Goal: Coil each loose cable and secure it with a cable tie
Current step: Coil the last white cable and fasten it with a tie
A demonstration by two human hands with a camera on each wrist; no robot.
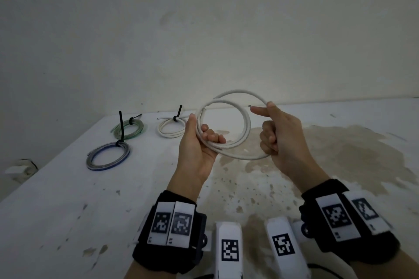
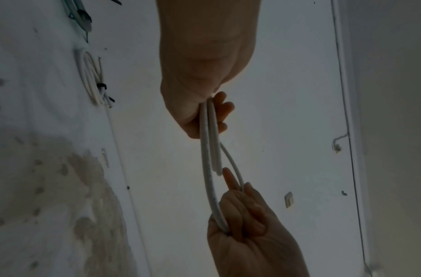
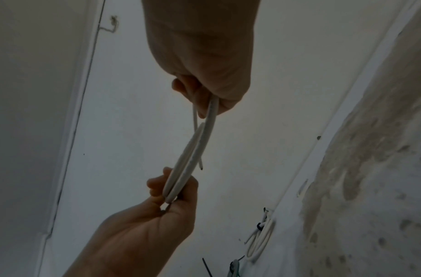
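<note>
A white cable (image 1: 248, 124) is wound into a loose coil of about two turns and held up above the table. My left hand (image 1: 201, 130) grips the coil's left side, thumb on the outside and fingers curled through the loops. My right hand (image 1: 268, 137) grips the right side, index finger stretched out towards the left. One cable end sticks up near my left thumb. The left wrist view shows the cable (image 2: 205, 165) running between both hands, and so does the right wrist view (image 3: 195, 153). No tie is on this coil.
Three coils bound with black ties lie at the table's far left: a green one (image 1: 129, 128), a blue-grey one (image 1: 108, 156) and a white one (image 1: 169, 129). The white table (image 1: 68, 199) has a brown stained patch on the right. A wall stands close behind.
</note>
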